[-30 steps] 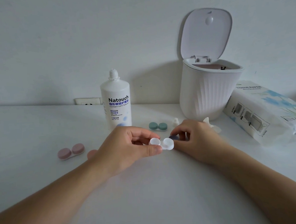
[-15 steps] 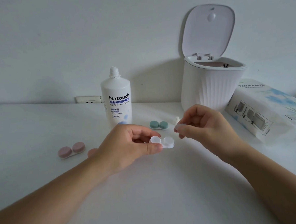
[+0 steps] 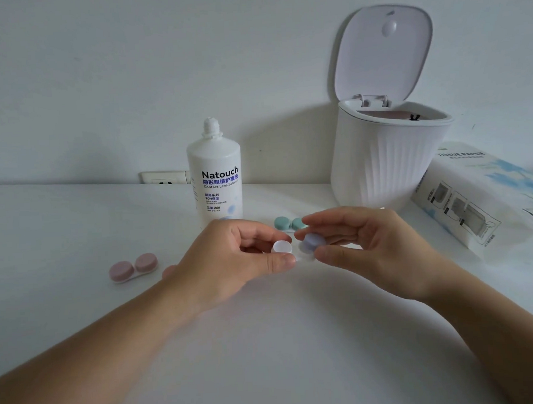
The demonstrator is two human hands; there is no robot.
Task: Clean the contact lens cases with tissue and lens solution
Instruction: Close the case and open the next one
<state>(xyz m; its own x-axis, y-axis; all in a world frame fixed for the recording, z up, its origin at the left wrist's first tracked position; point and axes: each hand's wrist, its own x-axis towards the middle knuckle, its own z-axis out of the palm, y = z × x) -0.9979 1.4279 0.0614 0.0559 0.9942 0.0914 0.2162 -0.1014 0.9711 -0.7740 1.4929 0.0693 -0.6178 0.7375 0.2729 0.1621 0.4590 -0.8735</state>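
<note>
My left hand (image 3: 231, 259) pinches the left well of a clear white lens case (image 3: 282, 248) just above the table. My right hand (image 3: 366, 243) holds a pale blue cap (image 3: 312, 242) between fingers and thumb, right over the case's right well. A pink lens case (image 3: 132, 267) lies capped to the left. A green lens case (image 3: 288, 223) lies capped behind my hands. The uncapped lens solution bottle (image 3: 215, 176) stands upright behind my left hand. A tissue pack (image 3: 484, 196) lies at the right.
A white ribbed desk bin (image 3: 386, 158) with its lid flipped up stands at the back right against the wall. A wall socket (image 3: 164, 177) sits behind the bottle. The white table (image 3: 281, 340) stretches toward me between my forearms.
My right hand picked the blue cap up off the table, lifted it, then brought it down and left onto the case's right well. My left hand kept holding the case.
</note>
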